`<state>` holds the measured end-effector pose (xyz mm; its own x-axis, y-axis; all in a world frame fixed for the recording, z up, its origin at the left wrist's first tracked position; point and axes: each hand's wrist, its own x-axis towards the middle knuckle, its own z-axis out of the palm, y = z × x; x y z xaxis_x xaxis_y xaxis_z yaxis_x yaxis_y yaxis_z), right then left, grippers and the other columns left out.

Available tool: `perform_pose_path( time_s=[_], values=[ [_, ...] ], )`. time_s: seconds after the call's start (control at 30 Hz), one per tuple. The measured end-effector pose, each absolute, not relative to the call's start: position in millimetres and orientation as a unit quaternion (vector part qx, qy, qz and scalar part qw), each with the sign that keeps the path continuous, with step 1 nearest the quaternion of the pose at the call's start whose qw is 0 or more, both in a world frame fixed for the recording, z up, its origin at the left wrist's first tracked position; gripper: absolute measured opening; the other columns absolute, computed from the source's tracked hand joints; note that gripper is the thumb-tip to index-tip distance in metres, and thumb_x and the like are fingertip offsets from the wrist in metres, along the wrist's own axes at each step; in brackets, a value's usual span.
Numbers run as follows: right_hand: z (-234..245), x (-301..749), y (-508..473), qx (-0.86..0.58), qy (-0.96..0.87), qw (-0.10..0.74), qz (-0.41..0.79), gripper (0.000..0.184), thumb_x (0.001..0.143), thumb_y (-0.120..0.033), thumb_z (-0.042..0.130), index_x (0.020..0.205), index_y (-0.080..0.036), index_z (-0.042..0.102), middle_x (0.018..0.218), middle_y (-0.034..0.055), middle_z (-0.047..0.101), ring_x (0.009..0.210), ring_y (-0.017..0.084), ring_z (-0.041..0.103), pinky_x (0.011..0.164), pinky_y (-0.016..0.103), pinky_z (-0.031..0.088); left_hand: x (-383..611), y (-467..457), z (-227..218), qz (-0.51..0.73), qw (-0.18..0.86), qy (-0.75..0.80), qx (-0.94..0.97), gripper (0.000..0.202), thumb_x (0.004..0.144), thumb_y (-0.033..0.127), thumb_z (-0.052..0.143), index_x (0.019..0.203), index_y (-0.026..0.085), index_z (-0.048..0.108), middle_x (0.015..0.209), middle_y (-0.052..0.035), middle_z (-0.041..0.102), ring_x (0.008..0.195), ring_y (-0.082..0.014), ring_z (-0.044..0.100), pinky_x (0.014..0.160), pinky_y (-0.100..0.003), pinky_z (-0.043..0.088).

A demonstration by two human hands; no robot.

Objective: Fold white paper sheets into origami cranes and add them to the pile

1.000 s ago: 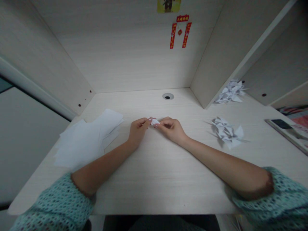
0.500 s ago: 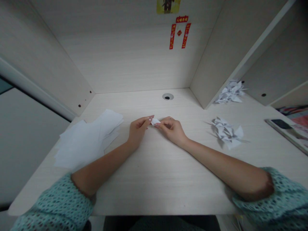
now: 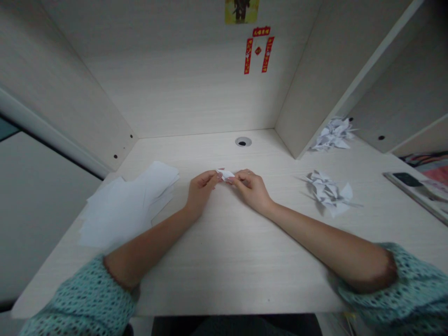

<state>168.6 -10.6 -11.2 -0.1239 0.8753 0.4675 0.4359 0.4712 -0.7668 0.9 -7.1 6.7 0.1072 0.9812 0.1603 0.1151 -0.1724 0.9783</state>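
Observation:
A small folded piece of white paper (image 3: pixel 226 175) sits between my two hands at the middle of the pale wooden desk (image 3: pixel 224 261). My left hand (image 3: pixel 200 189) pinches its left end with curled fingers. My right hand (image 3: pixel 250 186) pinches its right end, fingers bent inward. Both forearms rest on the desk, with teal knitted sleeves pushed up near the front edge.
A loose stack of white sheets (image 3: pixel 126 205) lies at the left. A pile of folded paper figures (image 3: pixel 329 191) lies at the right, another pile (image 3: pixel 332 135) in the shelf nook behind. A cable hole (image 3: pixel 243 141) is at the back; a phone on a book (image 3: pixel 415 184) at far right.
The hands stay in place, with the fingers shifting slightly on the folded paper. The view has tipped down a little.

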Motion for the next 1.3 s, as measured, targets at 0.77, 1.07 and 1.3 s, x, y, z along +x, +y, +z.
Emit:
perform_pose_path(
  time_s=[0.77,1.07,1.3],
  values=[
    [-5,170,-18,-0.427,-0.723,0.515,0.17,0.029,0.079,-0.031,0.068,0.108,-0.033,0.069,0.094,0.0045,0.07,0.09,0.022,0.061,0.083,0.039,0.048,2,-5,3,0.467,0.434,0.474,0.607,0.035,0.079,0.048,0.058,0.064,0.018,0.065,0.062,0.0,0.064,0.062,-0.0124,0.054,0.061,-0.025,0.04],
    [-4,170,-19,-0.426,-0.727,0.506,0.183,0.027,0.082,-0.03,0.064,0.109,-0.032,0.069,0.095,0.0032,0.07,0.089,0.02,0.062,0.083,0.037,0.048,2,-5,0,0.455,0.453,0.477,0.6,0.034,0.08,0.044,0.058,0.101,0.02,0.071,0.081,-0.0023,0.072,0.073,-0.0146,0.062,0.062,-0.024,0.044],
    [-2,168,-18,-0.43,-0.689,0.546,0.206,0.014,0.08,-0.031,0.066,0.092,-0.026,0.073,0.087,0.0042,0.07,0.084,0.019,0.063,0.077,0.034,0.049,3,-7,4,0.466,0.475,0.443,0.6,0.037,0.08,0.043,0.059,0.106,0.019,0.07,0.087,-0.0044,0.073,0.078,-0.0154,0.064,0.068,-0.026,0.047]
  ],
)
